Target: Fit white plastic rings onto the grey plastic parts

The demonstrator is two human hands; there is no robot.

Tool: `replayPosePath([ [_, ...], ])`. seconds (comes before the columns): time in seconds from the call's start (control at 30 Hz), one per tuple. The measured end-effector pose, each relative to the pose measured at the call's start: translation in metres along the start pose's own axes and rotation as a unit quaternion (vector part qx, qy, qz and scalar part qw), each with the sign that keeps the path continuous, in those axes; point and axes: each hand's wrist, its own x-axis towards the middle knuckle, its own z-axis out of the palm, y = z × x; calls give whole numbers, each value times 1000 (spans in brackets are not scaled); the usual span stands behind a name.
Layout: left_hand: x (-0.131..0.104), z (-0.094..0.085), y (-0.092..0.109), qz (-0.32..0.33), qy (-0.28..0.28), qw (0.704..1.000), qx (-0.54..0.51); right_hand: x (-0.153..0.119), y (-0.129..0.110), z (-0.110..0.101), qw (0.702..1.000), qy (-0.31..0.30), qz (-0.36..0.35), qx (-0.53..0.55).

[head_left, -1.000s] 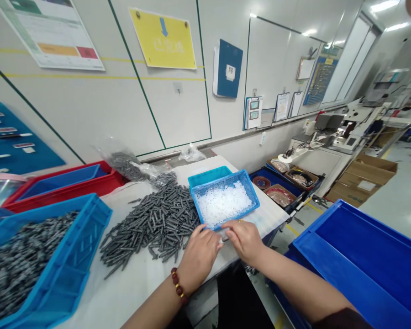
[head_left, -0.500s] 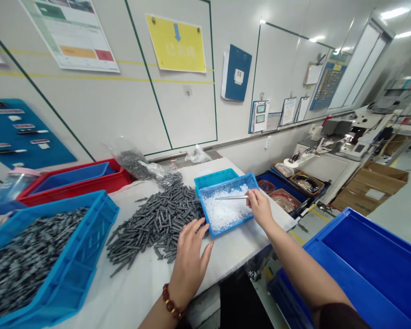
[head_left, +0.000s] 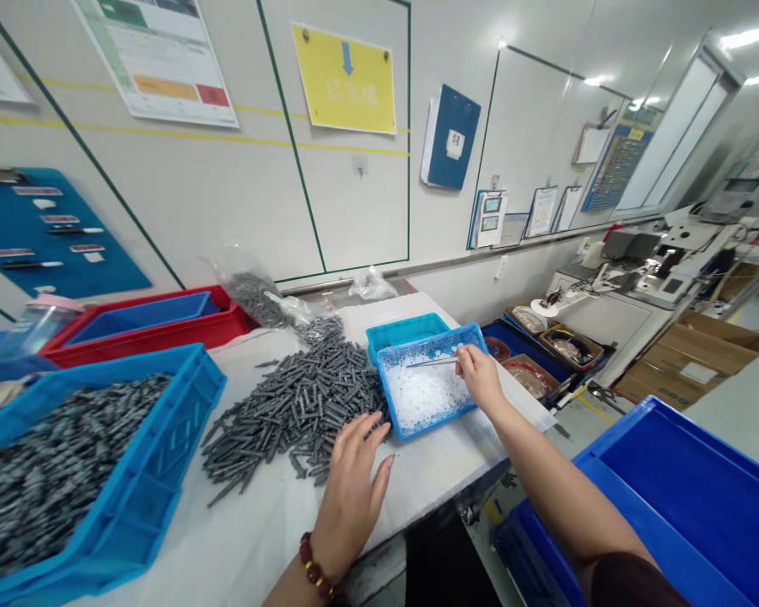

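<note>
My right hand (head_left: 479, 376) is closed on thin metal tweezers (head_left: 431, 363), which point left over a blue tray (head_left: 405, 432). Small white pieces (head_left: 427, 394) cover the bottom of that tray. My left hand (head_left: 356, 472) has its fingers apart and holds nothing; it is over the front right edge of a pile of dark grey ribbed parts (head_left: 297, 400), near the tray's lower left corner. Behind the blue tray sits a teal tray (head_left: 411, 326), partly hidden by it.
A large blue crate (head_left: 183, 430) of grey parts stands at the left, with a red bin (head_left: 234, 319) behind it. Plastic bags (head_left: 246, 291) lie at the table's back. Blue bins (head_left: 689, 472) are at the lower right, cartons (head_left: 689, 354) beyond.
The view has shifted slightly, so the scene sits a little further right. My right hand still holds the tweezers over the tray, and my left hand remains spread by the pile.
</note>
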Motion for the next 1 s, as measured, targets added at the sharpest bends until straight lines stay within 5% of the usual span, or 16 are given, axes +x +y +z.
replayPosePath([
  [0.23, -5, 2, -2, -3, -15, 1000, 1, 3, 4, 14, 996, -34, 50, 64],
  [0.43, -10, 5, -5, -5, -26, 1000, -4, 4, 5, 2, 993, 2, 73, 89],
  [1.0, -11, 6, -3, -3, -33, 999, -17, -9, -7, -11, 991, 40, -47, -118],
])
